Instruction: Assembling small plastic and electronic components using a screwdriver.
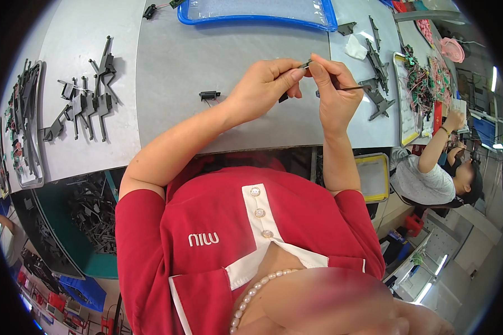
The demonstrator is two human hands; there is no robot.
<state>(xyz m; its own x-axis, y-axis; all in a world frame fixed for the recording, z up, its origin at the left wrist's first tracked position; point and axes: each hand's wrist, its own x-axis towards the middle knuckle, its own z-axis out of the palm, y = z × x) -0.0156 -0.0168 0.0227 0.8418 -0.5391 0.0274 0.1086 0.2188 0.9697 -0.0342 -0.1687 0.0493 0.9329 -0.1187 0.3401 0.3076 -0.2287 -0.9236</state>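
Over the middle of the grey worktable, my left hand [269, 84] and my right hand [336, 89] meet with fingertips pinched together. Between them is a small dark plastic part [305, 65], mostly covered by the fingers. A dark piece shows below the left fingers, and I cannot tell if it belongs to the same part. From the right hand a thin dark rod [352, 87] sticks out to the right. Left of my left wrist lies a small black cylindrical part [209, 95] on the tabletop, apart from the hand.
A blue-rimmed tray [257, 24] sits at the far edge. Black brackets [86, 106] lie to the left, more brackets [379, 72] to the right. Trays of parts and wires [425, 84] flank both sides. A co-worker in grey [427, 176] is at the right.
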